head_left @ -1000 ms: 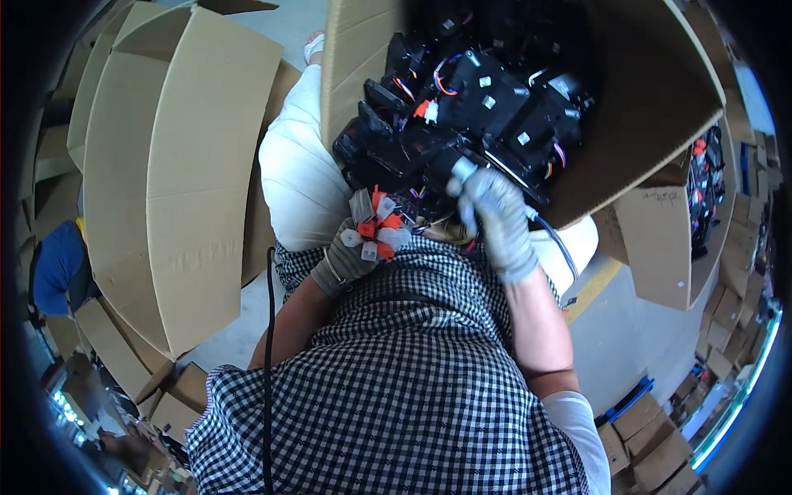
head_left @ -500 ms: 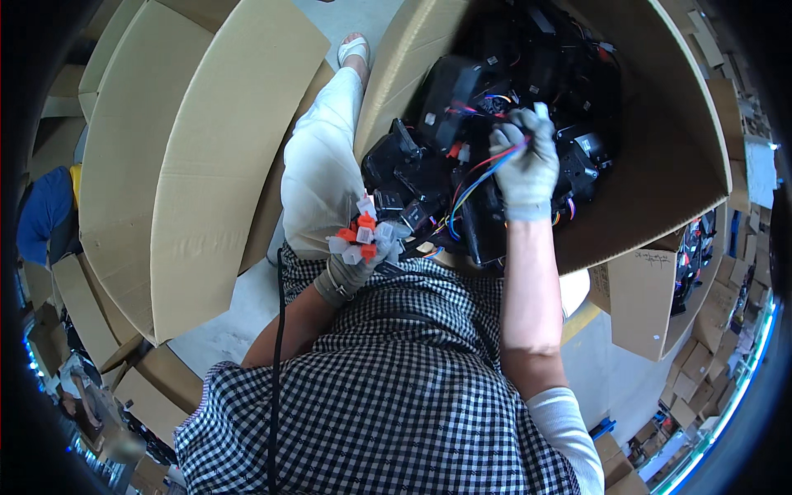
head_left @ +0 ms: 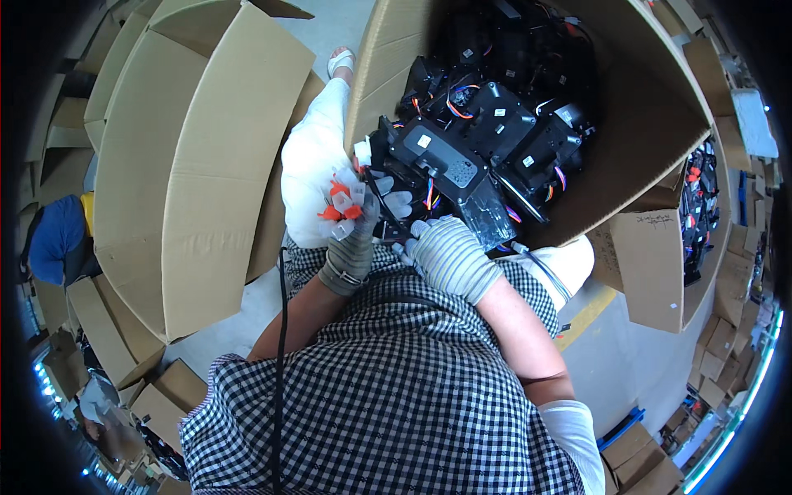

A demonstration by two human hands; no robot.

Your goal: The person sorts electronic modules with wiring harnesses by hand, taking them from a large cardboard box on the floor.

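My left hand [head_left: 353, 247], in a grey work glove, is closed around a bunch of red and clear-white plastic connectors [head_left: 342, 206], their ends sticking up above the fingers. Close to its right, my right hand [head_left: 452, 257], in a striped glove, is closed with its fingertips turned toward the left hand. What it pinches is hidden. Beyond both hands, black plastic units [head_left: 450, 161] with coloured wires lie heaped in a large open cardboard box [head_left: 643, 157]. A loose bundle of thin cables [head_left: 544, 272] lies over my right thigh.
A tall open cardboard box [head_left: 223, 165] stands at my left. To the right, another carton [head_left: 648, 264] holds more dark parts with red pieces. A black cord [head_left: 280, 355] hangs down my checked apron. A person in blue [head_left: 56, 239] is at far left.
My right hand has come back out of the box, down and leftward, to beside my left hand. The wires it held are no longer seen in it. The black units now lie differently.
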